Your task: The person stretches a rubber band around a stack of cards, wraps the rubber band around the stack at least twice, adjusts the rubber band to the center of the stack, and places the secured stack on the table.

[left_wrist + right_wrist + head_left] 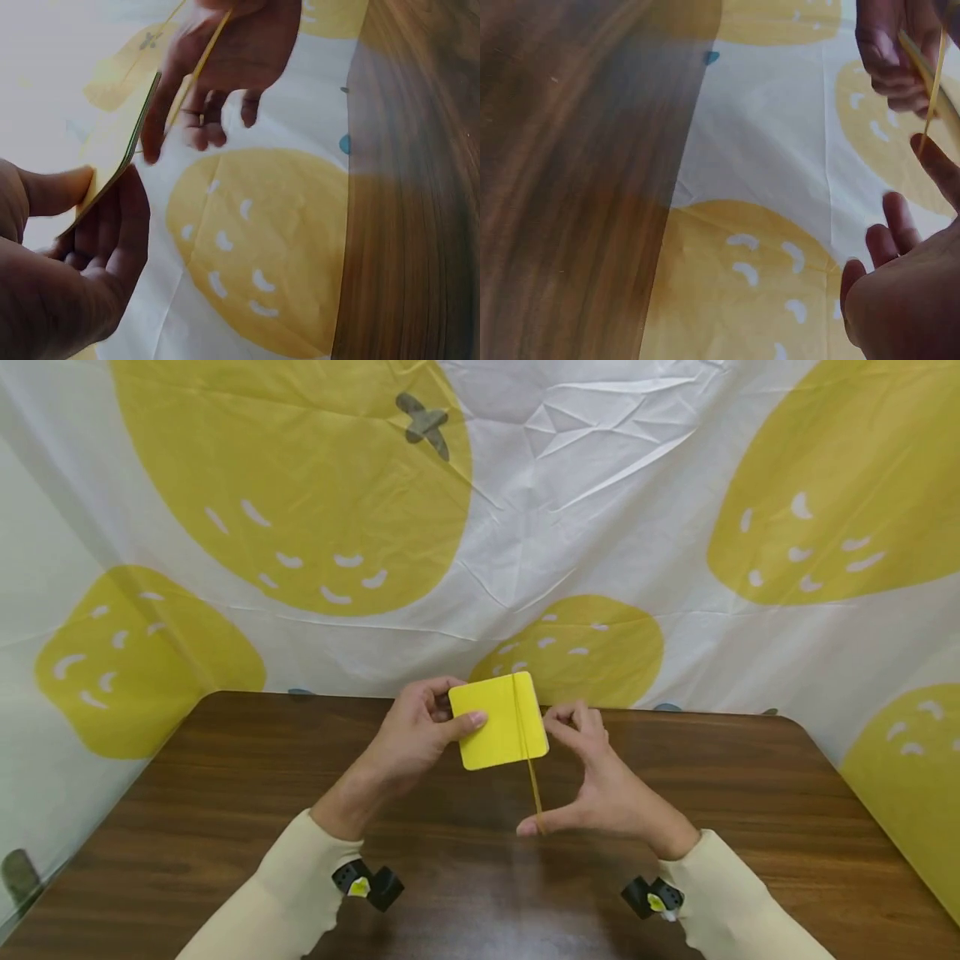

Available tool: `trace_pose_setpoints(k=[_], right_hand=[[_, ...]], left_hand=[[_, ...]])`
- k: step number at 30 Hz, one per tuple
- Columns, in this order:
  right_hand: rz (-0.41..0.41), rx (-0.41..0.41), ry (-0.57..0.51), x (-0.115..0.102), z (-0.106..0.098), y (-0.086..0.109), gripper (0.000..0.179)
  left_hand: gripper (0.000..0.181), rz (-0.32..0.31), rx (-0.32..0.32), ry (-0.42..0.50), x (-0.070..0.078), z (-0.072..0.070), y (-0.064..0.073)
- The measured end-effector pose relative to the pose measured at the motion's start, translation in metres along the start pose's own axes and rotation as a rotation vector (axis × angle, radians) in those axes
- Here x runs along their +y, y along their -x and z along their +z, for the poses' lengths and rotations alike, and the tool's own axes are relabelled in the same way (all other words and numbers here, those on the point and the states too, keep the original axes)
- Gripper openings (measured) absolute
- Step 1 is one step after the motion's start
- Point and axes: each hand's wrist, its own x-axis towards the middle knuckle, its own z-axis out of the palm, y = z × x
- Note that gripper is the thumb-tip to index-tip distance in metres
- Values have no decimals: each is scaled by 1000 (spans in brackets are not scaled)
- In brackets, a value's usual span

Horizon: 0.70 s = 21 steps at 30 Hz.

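A small yellow notebook (491,739) with rounded corners is held up above the table, slightly tilted. My left hand (408,735) grips its left side, thumb on the front cover and the other fingers behind. In the left wrist view the notebook (120,166) shows its thin, layered edge. A yellow-brown rubber band (535,789) runs down the notebook's right part and stretches past the bottom edge. It loops over the straight thumb of my right hand (607,781), which is spread wide at the notebook's right. In the right wrist view the rubber band (934,90) passes beside the straight forefinger.
A dark wooden table (247,777) lies below both hands. Behind it hangs a white cloth (592,527) printed with yellow fruit. Each wrist carries a black camera, one on the left sleeve (277,885) and one on the right sleeve (735,893).
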Motion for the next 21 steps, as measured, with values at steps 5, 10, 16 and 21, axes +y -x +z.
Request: trace_pose_setpoints(k=[5,10,16,21], right_hand=[[-45,-80,32,-3,5,13,68],[-180,-73,4,-2,6,19,41],[-354,-23,-79,0,12,15,53],[-364,9,-42,0,15,11,72]], left_hand=[[18,-48,128,27,0,-3,-6],[21,-133,236,24,-4,-8,-12],[29,-234,357,195,-16,-9,-19],[32,-265,434,326,-22,-8,-21]])
